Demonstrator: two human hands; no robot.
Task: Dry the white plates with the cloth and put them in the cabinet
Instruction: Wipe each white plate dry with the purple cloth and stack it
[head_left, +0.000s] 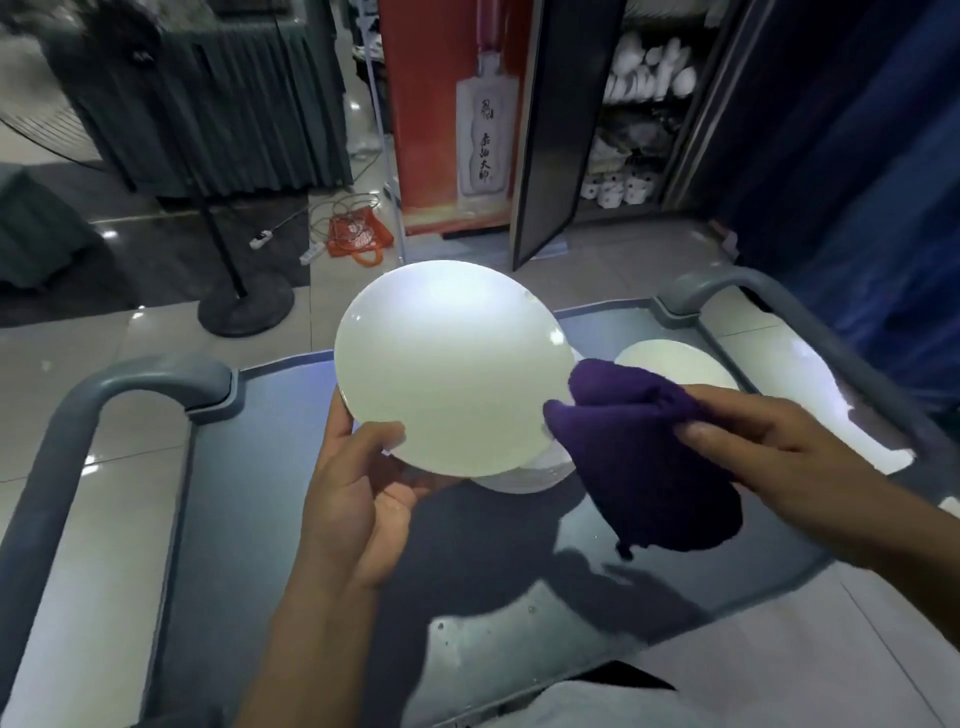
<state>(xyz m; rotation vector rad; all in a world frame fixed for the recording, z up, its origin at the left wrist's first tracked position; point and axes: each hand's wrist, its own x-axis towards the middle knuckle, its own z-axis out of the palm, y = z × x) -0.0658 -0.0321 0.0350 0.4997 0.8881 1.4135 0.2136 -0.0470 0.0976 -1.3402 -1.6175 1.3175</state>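
Note:
My left hand (358, 493) grips a white plate (452, 364) by its near edge, thumb on top, and holds it tilted above the cart. My right hand (779, 457) holds a purple cloth (644, 467) bunched against the plate's right rim. Under the raised plate a stack of white plates (524, 475) stands on the cart, mostly hidden. Another white plate (675, 361) lies further right on the cart. The cabinet (644, 114) stands at the back with its door (561, 130) open and white dishes on its shelves.
The grey cart top (291, 519) has raised handles at the left (104, 395) and right (769, 296). A fan stand (244, 306), cables and an orange bag (358, 234) are on the tiled floor behind. A red poster panel (452, 104) stands left of the cabinet.

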